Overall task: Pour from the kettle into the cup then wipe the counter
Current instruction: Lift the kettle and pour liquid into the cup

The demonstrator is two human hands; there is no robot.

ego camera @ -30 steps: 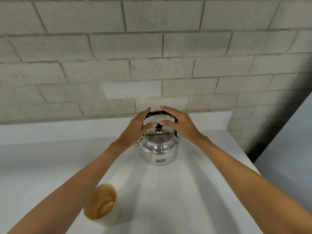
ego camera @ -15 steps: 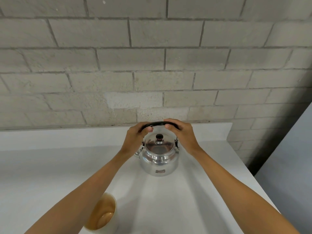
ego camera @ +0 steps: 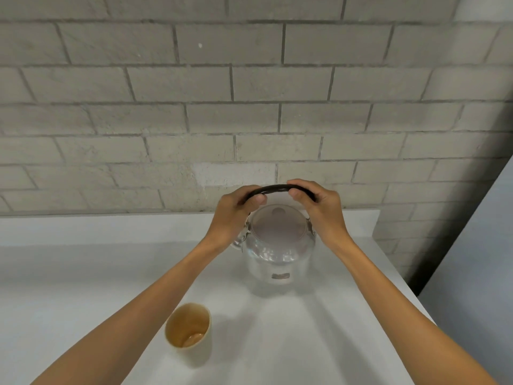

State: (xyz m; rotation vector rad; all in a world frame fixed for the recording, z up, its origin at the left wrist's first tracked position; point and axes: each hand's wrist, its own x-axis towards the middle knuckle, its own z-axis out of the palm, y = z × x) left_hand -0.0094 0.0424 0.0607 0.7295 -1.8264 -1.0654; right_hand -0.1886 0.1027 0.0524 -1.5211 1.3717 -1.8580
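A shiny metal kettle (ego camera: 279,259) with a black arched handle (ego camera: 277,188) stands on the white counter (ego camera: 83,287), near the back wall. My left hand (ego camera: 236,218) grips the left end of the handle and my right hand (ego camera: 319,209) grips the right end. The kettle looks blurred. A cream cup (ego camera: 190,333) with a tan inside stands upright in front of the kettle to the left, beside my left forearm. A little brownish liquid lies at its bottom.
A grey brick wall (ego camera: 249,107) rises behind the counter. The counter's right edge (ego camera: 410,295) drops off to a dark gap and a pale surface (ego camera: 472,273) at the far right.
My hands closed from around the lid onto the kettle's handle. The view tilted up, so the kettle and cup sit lower in frame. The kettle is now motion-blurred.
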